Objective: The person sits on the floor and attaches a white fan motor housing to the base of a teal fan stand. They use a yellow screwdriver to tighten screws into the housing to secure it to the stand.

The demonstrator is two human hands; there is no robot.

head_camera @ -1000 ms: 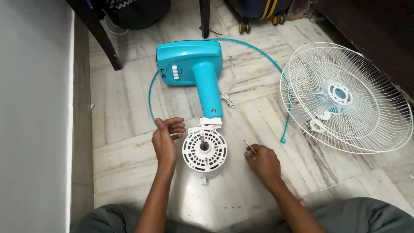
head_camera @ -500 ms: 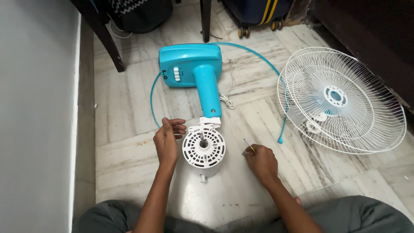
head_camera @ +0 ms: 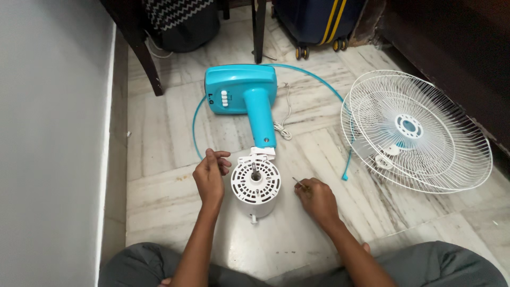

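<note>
Left hand [head_camera: 210, 178] resting curled beside white motor housing [head_camera: 256, 187] — gripping nothing visible. Right hand [head_camera: 317, 199] closing around thin screwdriver [head_camera: 298, 183].

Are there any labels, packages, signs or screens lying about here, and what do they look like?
Dark logo lettering: on the left edge of the turquoise fan base, beside its row of white buttons; small and dark on turquoise.
No packages, signs or screens show.

Right hand [head_camera: 317, 199] hides most of the thin tool [head_camera: 298, 183] it grips
</note>
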